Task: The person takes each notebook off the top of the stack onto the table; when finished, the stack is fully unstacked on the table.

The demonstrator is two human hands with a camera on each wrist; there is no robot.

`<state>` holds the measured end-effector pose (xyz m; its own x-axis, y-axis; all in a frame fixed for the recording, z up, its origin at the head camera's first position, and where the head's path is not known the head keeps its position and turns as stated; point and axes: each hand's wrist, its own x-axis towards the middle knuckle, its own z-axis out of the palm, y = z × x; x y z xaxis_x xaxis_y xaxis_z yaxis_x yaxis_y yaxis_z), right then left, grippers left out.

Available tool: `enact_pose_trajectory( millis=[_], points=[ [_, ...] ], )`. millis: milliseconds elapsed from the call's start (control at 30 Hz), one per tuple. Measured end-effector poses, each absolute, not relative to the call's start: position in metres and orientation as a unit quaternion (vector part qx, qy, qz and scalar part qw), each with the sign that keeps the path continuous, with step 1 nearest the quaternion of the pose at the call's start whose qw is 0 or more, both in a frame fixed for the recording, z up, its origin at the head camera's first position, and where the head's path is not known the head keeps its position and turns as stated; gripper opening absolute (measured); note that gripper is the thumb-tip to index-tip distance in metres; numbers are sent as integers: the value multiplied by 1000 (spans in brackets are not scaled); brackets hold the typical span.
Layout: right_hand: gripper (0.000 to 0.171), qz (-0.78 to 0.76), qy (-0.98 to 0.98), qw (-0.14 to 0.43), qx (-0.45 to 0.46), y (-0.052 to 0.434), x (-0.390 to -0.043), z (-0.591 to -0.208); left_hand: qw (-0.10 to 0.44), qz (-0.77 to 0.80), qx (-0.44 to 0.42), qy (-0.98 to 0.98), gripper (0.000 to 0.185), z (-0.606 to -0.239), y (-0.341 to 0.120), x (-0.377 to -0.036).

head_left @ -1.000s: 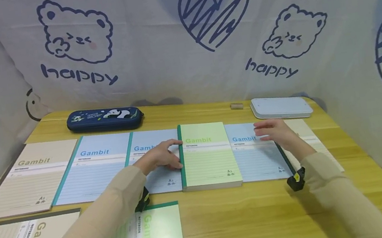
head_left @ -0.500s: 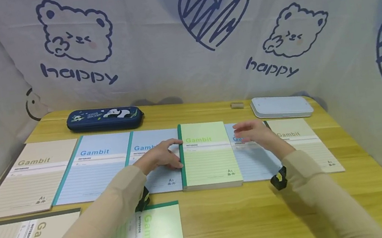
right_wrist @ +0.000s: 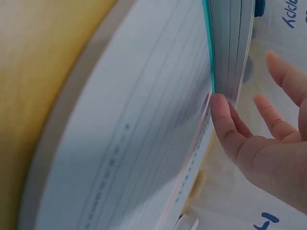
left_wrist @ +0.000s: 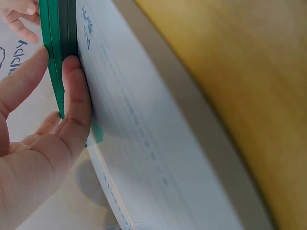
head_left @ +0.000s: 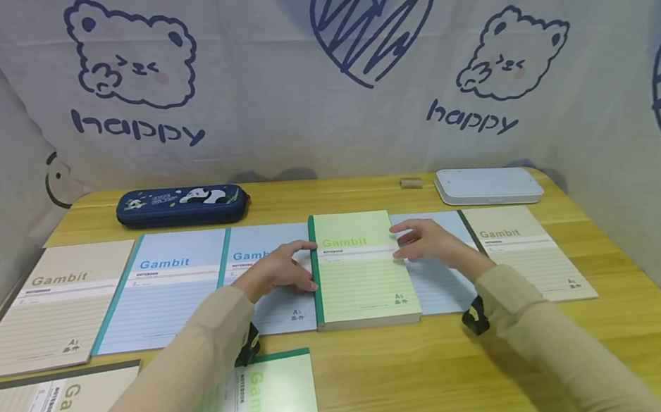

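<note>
Left hand [head_left: 276, 271] flat on green stack [head_left: 361, 269] spine | right hand [head_left: 432, 242] at opposite edge

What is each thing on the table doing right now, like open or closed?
Stack of green notebooks: closed, piled flat, a hand at each side edge.
Dark blue panda pencil case: zipped shut, lying flat.
White flat box: lid closed.
Blue notebooks: closed, flat.
Beige notebook: closed, flat.
Left hand: fingers straight against the green spines.
Right hand: open, touching the stack's edge.

Improvised desk setup for stationery handling: a wooden table [head_left: 395, 381] enclosed by a printed fabric backdrop [head_left: 258, 67], carrying rows of Gambit notebooks [head_left: 163, 288], a pencil case [head_left: 182, 206] and a white box [head_left: 486, 185].
</note>
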<state>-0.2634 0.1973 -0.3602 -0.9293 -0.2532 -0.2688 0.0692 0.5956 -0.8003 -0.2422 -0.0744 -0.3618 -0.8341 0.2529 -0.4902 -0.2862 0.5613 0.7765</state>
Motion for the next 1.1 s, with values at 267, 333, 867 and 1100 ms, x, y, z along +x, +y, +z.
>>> enact_pose_trajectory(
  millis=[267,333,867,1100],
  points=[
    [52,-444,883,149,-23,185,-263,-361,291,466,-11,835,77,-360,-75,-242],
    [51,-445,885,137,-10,182,-264,-362,294,465,-15,835,77,-359,-75,-242],
    [58,-434,891,124,51,178,-266,-364,295,465,-18,835,78,-360,-74,-241],
    [58,-430,888,137,86,178,-269,-362,292,469,-11,834,79,-360,-75,-242]
  ],
)
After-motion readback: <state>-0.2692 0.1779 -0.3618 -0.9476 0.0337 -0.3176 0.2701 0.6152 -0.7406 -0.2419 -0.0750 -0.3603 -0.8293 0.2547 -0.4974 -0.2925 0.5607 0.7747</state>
